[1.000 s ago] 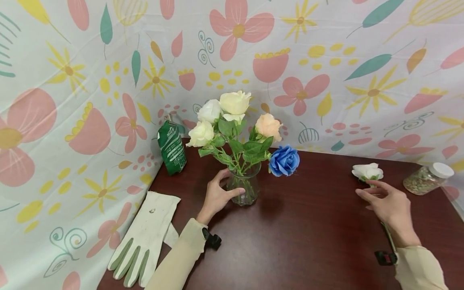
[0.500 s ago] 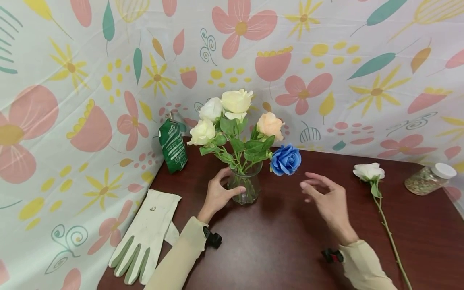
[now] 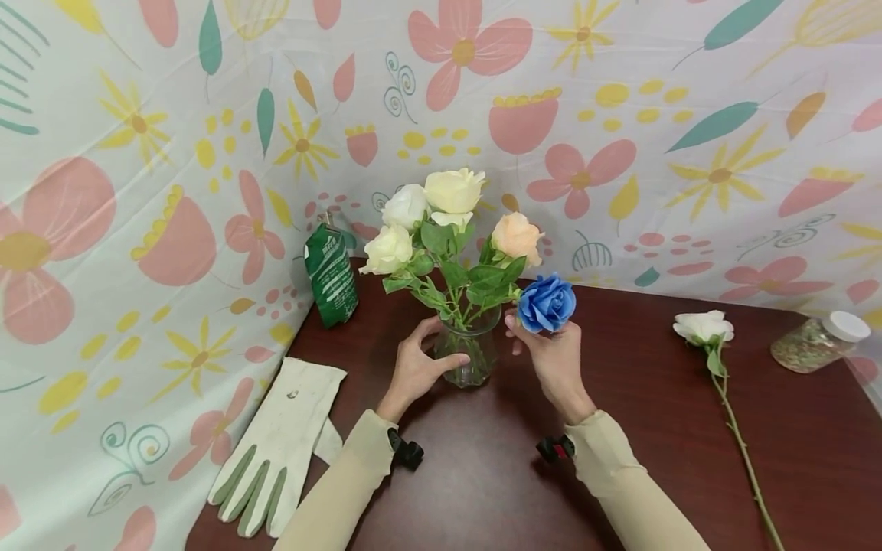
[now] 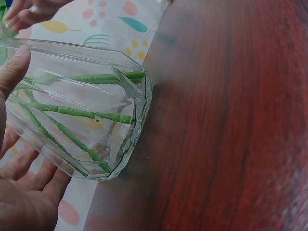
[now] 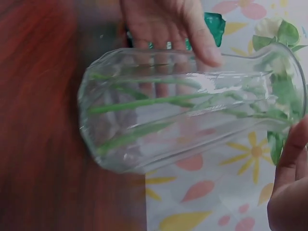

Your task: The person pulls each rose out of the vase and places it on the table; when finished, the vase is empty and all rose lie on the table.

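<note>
A clear glass vase point(image 3: 468, 360) stands on the table with green stems inside; their ends show at its base in the left wrist view. Cream, white, peach point(image 3: 518, 237) and blue roses rise from it. My left hand point(image 3: 422, 366) holds the vase's left side, thumb across the front and fingers round the back. My right hand point(image 3: 554, 363) is just under the blue rose point(image 3: 547, 304), which partly covers it. Its fingertips are right by the vase's rim, loosely bent, as the right wrist view also shows. A white rose point(image 3: 704, 329) lies on the right.
White-and-green work gloves point(image 3: 269, 451) lie at the left edge of the table point(image 3: 482, 482). A green packet point(image 3: 331, 275) stands behind them. A lidded jar point(image 3: 820, 342) lies tilted at the far right. A flower-printed cloth point(image 3: 606, 69) hangs behind.
My right hand has let go of the white rose, leaving it on the table, and has moved left to beside the vase under the blue rose. My left hand keeps its hold.
</note>
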Motion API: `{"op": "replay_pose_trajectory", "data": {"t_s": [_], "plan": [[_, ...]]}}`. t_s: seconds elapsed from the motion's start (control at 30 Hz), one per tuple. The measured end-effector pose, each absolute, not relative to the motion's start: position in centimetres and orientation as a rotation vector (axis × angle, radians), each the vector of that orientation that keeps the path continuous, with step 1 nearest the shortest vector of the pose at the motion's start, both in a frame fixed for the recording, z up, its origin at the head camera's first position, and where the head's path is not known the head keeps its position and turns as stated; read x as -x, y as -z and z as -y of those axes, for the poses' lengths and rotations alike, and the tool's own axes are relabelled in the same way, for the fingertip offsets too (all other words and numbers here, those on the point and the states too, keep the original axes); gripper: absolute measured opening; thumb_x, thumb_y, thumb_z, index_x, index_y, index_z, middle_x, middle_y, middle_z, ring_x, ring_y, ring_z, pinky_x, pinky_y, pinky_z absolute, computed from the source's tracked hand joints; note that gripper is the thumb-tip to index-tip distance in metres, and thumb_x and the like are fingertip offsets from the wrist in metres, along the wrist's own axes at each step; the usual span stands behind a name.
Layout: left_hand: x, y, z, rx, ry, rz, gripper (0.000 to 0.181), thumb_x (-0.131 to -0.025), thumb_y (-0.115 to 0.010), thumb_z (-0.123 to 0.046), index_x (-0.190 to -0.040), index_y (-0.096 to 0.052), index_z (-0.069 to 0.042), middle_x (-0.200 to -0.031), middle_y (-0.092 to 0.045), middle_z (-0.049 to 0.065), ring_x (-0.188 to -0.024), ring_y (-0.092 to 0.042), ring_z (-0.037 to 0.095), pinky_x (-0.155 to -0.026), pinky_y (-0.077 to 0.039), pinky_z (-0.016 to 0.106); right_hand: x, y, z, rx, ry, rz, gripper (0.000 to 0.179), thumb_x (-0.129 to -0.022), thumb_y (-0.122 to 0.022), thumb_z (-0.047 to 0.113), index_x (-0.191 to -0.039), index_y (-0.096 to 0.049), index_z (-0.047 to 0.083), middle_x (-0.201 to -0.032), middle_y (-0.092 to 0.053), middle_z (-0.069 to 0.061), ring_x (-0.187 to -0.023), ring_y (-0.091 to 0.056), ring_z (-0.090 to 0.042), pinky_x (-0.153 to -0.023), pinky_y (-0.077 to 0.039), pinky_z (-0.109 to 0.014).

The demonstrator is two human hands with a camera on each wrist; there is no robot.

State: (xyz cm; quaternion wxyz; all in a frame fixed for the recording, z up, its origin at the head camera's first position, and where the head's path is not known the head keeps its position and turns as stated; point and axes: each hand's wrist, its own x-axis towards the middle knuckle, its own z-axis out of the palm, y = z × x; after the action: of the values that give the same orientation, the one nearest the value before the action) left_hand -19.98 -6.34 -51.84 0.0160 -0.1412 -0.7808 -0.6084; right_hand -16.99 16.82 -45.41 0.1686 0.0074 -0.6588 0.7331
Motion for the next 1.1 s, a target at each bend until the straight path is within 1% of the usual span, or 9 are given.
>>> {"op": "replay_pose_trajectory", "data": {"t_s": [0.13,0.27,0.4,0.5,0.63,0.73,0.87,0.97,1.1], "plan": [[19.9,51.8,6.2,0.443,1.898,2.425,0.073,-0.087,-0.095,-0.023,-0.152,-0.062,-0.012,-0.151,-0.066,0.015,-0.141,-0.063,0.035,-0.119,-0.055,0.055,18.0,44.7,-15.9,-0.109,-2.139,1.731,0.010,-0.094,-0.084,0.002,-0.098,-0.075,0.003,-0.083,-0.080,0.000,-0.063,-0.070,-0.012,-0.053,-0.060,-0.028],[19.9,52.0,6.2,0.433,1.897,2.439,0.074,-0.087,-0.095,-0.024,-0.153,-0.061,-0.012,-0.150,-0.066,0.015,-0.140,-0.064,0.035,-0.119,-0.055,0.056,18.3,43.7,-15.3,-0.170,-2.162,1.698,0.012,-0.093,-0.082,-0.005,-0.098,-0.076,0.005,-0.083,-0.079,0.004,-0.060,-0.068,-0.010,-0.051,-0.059,-0.027],[20.0,52.1,6.2,0.437,1.885,2.444,0.075,-0.087,-0.095,-0.026,-0.153,-0.061,-0.013,-0.150,-0.067,0.014,-0.140,-0.064,0.034,-0.119,-0.055,0.055,18.4,42.5,-14.8,-0.243,-2.149,1.688,0.013,-0.092,-0.075,-0.015,-0.104,-0.071,-0.013,-0.084,-0.080,0.005,-0.056,-0.065,-0.010,-0.052,-0.059,-0.024],[20.2,52.1,6.2,0.446,1.880,2.436,0.075,-0.086,-0.096,-0.025,-0.152,-0.062,-0.014,-0.150,-0.067,0.014,-0.141,-0.064,0.034,-0.119,-0.055,0.055,18.5,41.9,-14.7,-0.290,-2.122,1.682,0.013,-0.091,-0.072,-0.020,-0.100,-0.062,-0.023,-0.080,-0.078,0.005,-0.050,-0.062,-0.012,-0.053,-0.059,-0.023],[20.4,52.2,6.2,0.460,1.875,2.426,0.075,-0.086,-0.096,-0.025,-0.152,-0.063,-0.015,-0.149,-0.068,0.013,-0.140,-0.064,0.034,-0.118,-0.056,0.056,18.8,41.8,-14.8,-0.298,-2.088,1.689,0.012,-0.091,-0.073,-0.019,-0.096,-0.062,-0.017,-0.081,-0.078,0.005,-0.053,-0.063,-0.012,-0.051,-0.058,-0.024],[20.5,52.2,6.3,0.464,1.869,2.426,0.074,-0.086,-0.096,-0.027,-0.151,-0.063,-0.015,-0.148,-0.068,0.014,-0.140,-0.064,0.034,-0.117,-0.056,0.055,19.3,42.5,-15.1,-0.247,-2.058,1.684,0.014,-0.091,-0.078,-0.013,-0.103,-0.070,-0.009,-0.080,-0.079,0.005,-0.055,-0.065,-0.012,-0.050,-0.057,-0.025],[20.5,52.3,6.2,0.453,1.874,2.423,0.073,-0.086,-0.096,-0.024,-0.150,-0.063,-0.014,-0.148,-0.068,0.015,-0.139,-0.064,0.034,-0.118,-0.056,0.054,20.0,43.5,-15.4,-0.209,-2.035,1.647,0.020,-0.090,-0.082,-0.009,-0.109,-0.075,-0.013,-0.074,-0.077,0.004,-0.052,-0.065,-0.012,-0.050,-0.057,-0.025],[20.4,52.3,6.2,0.444,1.878,2.423,0.073,-0.085,-0.097,-0.023,-0.150,-0.064,-0.014,-0.147,-0.068,0.014,-0.139,-0.065,0.034,-0.118,-0.056,0.054,20.0,43.3,-15.5,-0.228,-2.037,1.599,0.019,-0.090,-0.081,-0.011,-0.107,-0.073,-0.017,-0.074,-0.077,0.004,-0.054,-0.066,-0.011,-0.051,-0.058,-0.025],[20.4,52.3,6.3,0.443,1.873,2.427,0.074,-0.085,-0.097,-0.023,-0.150,-0.064,-0.016,-0.147,-0.069,0.013,-0.139,-0.065,0.033,-0.118,-0.056,0.052,20.0,42.7,-15.5,-0.236,-2.043,1.534,0.015,-0.090,-0.081,-0.012,-0.102,-0.076,-0.006,-0.079,-0.079,0.003,-0.056,-0.068,-0.010,-0.051,-0.058,-0.025]]}}
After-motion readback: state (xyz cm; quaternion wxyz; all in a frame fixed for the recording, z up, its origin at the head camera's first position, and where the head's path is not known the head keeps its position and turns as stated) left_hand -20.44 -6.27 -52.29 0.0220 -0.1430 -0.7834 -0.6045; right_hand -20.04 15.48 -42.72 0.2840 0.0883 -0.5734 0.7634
